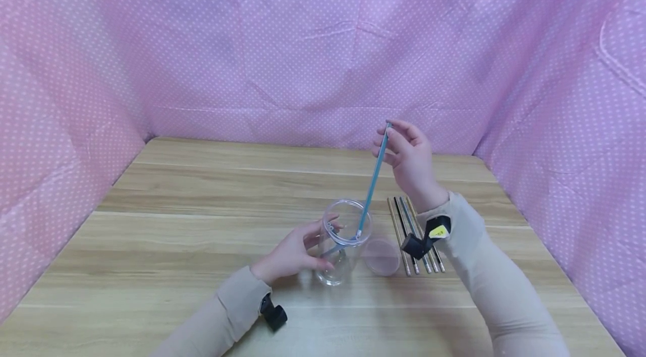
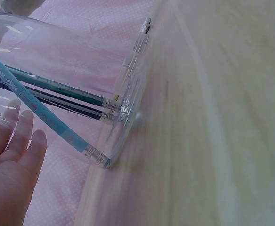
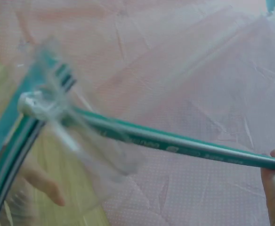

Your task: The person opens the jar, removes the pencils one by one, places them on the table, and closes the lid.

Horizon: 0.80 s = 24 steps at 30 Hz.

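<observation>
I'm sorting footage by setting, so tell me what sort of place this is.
Probably a makeshift recording booth: pink dotted cloth hangs behind and on both sides of a wood-grain table, and a black camera is strapped over each sleeve.

I'm seeing pale, streaked wood-grain table (image 1: 202, 194) spreading beneath left hand (image 1: 295, 250) and right hand (image 1: 414, 162). Beyond both, white-dotted pink cloth (image 1: 303, 60) hanging creased; same cloth rising left of left hand, right of right hand.
</observation>
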Each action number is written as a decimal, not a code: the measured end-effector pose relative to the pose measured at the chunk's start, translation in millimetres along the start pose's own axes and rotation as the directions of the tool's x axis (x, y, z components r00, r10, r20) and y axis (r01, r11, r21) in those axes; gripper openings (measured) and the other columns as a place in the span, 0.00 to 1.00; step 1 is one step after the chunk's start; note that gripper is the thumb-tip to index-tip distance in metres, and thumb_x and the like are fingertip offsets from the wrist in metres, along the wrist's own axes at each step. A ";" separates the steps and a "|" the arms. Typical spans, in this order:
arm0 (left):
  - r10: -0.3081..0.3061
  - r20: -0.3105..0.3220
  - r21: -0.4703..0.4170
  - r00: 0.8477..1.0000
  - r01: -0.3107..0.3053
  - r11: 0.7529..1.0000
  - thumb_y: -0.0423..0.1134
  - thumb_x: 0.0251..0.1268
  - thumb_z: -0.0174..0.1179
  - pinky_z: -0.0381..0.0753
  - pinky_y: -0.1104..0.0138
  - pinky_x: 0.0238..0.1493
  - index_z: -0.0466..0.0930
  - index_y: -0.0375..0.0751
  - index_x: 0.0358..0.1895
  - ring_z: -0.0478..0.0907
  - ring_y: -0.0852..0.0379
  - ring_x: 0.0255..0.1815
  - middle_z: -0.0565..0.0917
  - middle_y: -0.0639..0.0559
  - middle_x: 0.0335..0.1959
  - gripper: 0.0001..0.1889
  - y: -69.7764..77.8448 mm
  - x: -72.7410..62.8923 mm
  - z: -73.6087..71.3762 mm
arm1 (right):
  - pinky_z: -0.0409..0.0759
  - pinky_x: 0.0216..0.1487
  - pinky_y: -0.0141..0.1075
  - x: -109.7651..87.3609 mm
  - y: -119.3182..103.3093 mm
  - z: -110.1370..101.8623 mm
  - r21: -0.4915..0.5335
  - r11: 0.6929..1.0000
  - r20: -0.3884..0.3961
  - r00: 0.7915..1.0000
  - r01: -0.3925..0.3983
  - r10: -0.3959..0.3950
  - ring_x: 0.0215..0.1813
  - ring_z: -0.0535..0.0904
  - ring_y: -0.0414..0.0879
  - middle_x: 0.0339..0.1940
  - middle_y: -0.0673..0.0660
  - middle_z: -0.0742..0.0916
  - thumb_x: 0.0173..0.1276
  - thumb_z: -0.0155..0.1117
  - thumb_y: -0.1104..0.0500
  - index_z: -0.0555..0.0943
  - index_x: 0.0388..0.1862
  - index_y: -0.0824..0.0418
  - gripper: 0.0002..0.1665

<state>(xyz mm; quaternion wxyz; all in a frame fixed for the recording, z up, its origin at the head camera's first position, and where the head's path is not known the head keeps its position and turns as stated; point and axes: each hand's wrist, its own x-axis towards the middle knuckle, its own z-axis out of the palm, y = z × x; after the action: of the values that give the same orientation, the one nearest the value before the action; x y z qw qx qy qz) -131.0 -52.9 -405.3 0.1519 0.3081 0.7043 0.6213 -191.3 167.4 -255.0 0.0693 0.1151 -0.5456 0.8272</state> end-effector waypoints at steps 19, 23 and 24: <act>0.004 -0.011 0.007 1.000 -0.004 1.000 0.30 0.43 0.72 0.60 0.49 0.72 0.60 0.43 0.71 0.65 0.45 0.69 0.71 0.43 0.67 0.46 -2.9 1.1 -0.1 | 0.84 0.40 0.28 13.0 -17.1 -38.0 0.124 0.958 0.055 0.966 -0.258 0.253 0.33 0.82 0.41 0.32 0.54 0.86 0.72 0.49 0.68 0.79 0.37 0.61 0.10; 0.006 -0.005 0.000 1.000 -0.006 1.000 0.30 0.44 0.72 0.58 0.50 0.73 0.64 0.39 0.68 0.62 0.45 0.71 0.65 0.42 0.71 0.42 -2.8 0.9 -0.3 | 0.85 0.39 0.29 10.5 -14.7 -53.9 0.036 0.954 0.083 0.952 -0.299 0.295 0.33 0.82 0.41 0.31 0.52 0.86 0.72 0.48 0.68 0.81 0.35 0.60 0.13; 0.006 -0.004 0.000 1.000 -0.006 1.000 0.30 0.44 0.72 0.58 0.50 0.73 0.65 0.38 0.67 0.61 0.45 0.71 0.64 0.41 0.71 0.41 -2.7 0.8 -0.3 | 0.85 0.39 0.29 10.2 -13.3 -59.1 0.008 0.952 0.086 0.948 -0.307 0.305 0.33 0.82 0.41 0.31 0.52 0.86 0.72 0.48 0.68 0.81 0.35 0.60 0.13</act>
<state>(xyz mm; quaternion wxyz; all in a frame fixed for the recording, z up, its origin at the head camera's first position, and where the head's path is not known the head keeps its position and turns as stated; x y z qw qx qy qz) -132.5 -52.8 -407.8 0.1487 0.3091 0.7036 0.6223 -204.7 226.9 -262.8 -0.0840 0.0643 -0.5503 0.8282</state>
